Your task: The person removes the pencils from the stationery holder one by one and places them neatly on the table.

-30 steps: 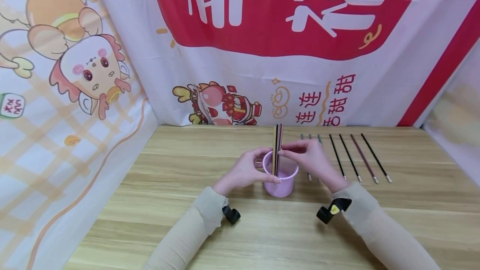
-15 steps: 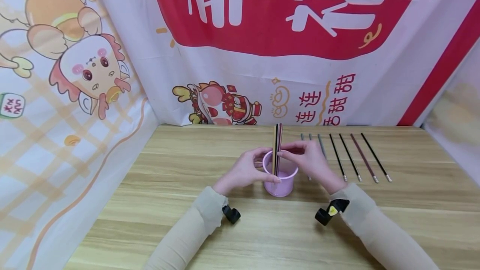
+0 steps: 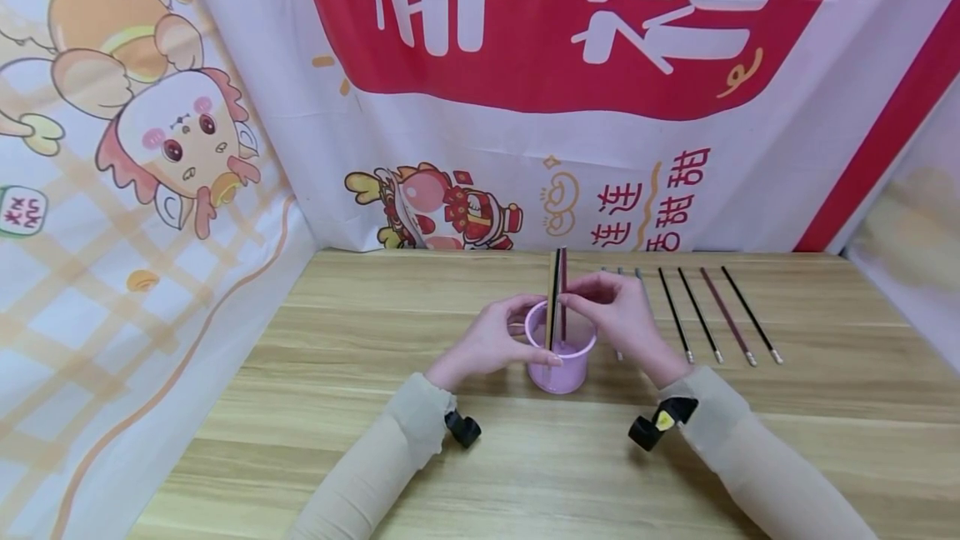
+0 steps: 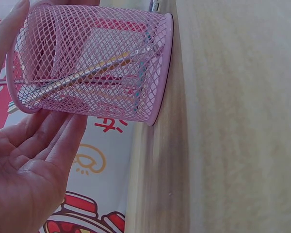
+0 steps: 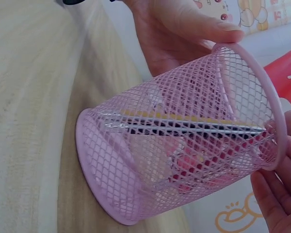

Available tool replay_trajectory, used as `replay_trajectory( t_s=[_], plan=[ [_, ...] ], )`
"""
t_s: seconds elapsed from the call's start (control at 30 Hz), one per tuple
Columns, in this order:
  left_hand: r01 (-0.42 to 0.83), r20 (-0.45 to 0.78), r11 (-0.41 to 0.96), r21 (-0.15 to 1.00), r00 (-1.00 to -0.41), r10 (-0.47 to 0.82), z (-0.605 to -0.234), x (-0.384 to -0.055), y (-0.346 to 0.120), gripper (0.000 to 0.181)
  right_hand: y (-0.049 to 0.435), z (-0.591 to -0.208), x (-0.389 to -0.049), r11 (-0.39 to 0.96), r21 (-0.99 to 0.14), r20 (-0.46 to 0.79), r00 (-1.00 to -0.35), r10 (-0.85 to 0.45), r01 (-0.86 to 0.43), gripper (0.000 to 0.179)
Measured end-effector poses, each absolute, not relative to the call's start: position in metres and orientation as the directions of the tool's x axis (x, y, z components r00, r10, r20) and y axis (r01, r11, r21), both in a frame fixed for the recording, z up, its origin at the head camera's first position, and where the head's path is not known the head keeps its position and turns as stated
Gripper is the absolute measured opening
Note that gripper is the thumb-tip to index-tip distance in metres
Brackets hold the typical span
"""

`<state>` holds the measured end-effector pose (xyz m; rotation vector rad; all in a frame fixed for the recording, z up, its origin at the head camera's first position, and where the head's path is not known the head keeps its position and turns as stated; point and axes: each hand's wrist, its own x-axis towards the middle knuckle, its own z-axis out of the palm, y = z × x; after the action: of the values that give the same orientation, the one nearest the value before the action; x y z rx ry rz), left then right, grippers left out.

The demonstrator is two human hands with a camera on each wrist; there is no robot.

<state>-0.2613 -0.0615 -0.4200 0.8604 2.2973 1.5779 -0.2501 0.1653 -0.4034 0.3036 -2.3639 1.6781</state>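
Observation:
A pink mesh pencil cup stands on the wooden table. My left hand grips it near the rim, thumb on the near side and fingers round the back. My right hand reaches over the rim and pinches a dark red pencil, held upright with its lower part inside the cup. A yellow pencil and a black pencil lean together in the cup, to its left. Through the mesh in the right wrist view, the silver-banded ends of pencils show near the cup's base.
To the right, several pencils lie in a spaced row, among them a dark red one and a black one, eraser ends toward me. The right forearm partly covers the grey-blue ones. A printed cloth hangs behind the table.
The dark red pencil has shifted right, away from the yellow and black pencils, with the fingers of my right hand. My left hand and the cup have stayed in place.

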Motion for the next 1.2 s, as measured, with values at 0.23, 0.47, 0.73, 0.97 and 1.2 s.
replay_trajectory(
  t_s=[0.23, 0.47, 0.73, 0.97, 1.2],
  plan=[
    [0.342, 0.157, 0.219, 0.914, -0.796, 0.584, -0.423, -0.263, -0.061, 0.085, 0.170, -0.390, -0.245, 0.196, -0.906, 0.388, -0.921, 0.033, -0.375, 0.024],
    [0.343, 0.171, 0.190, 0.920, -0.787, 0.593, -0.423, -0.263, -0.061, 0.083, 0.182, -0.373, -0.239, 0.144, -0.877, 0.476, -0.867, 0.148, -0.458, 0.023],
    [0.347, 0.169, 0.203, 0.916, -0.790, 0.590, -0.424, -0.263, -0.060, 0.083, 0.199, -0.360, -0.237, -0.052, -0.853, 0.495, -0.836, 0.238, -0.520, 0.021],
    [0.344, 0.169, 0.195, 0.919, -0.787, 0.593, -0.423, -0.263, -0.060, 0.082, 0.224, -0.353, -0.233, -0.042, -0.866, 0.466, -0.837, 0.287, -0.498, 0.031],
    [0.348, 0.175, 0.191, 0.918, -0.786, 0.593, -0.423, -0.263, -0.061, 0.080, 0.252, -0.352, -0.232, 0.010, -0.863, 0.478, -0.808, 0.344, -0.506, 0.030]
  ],
)
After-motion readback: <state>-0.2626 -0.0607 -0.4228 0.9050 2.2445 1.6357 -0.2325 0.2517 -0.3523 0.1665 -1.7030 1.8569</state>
